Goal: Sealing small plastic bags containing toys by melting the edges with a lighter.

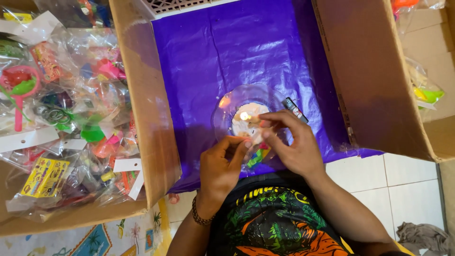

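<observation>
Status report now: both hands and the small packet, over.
Left hand and right hand both pinch small clear packet. Packet edge at candle flame. Lighter beside, not blocking.

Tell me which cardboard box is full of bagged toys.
The cardboard box on the left: it is crammed with clear bags of colourful toys. The box on the right shows mostly bare cardboard, with only a few bags.

Cardboard box (142,118) at left, full of bagged colourful toys (61,118); second cardboard box (374,80) at right; grey cloth (422,237) on white floor tiles (403,189).
</observation>
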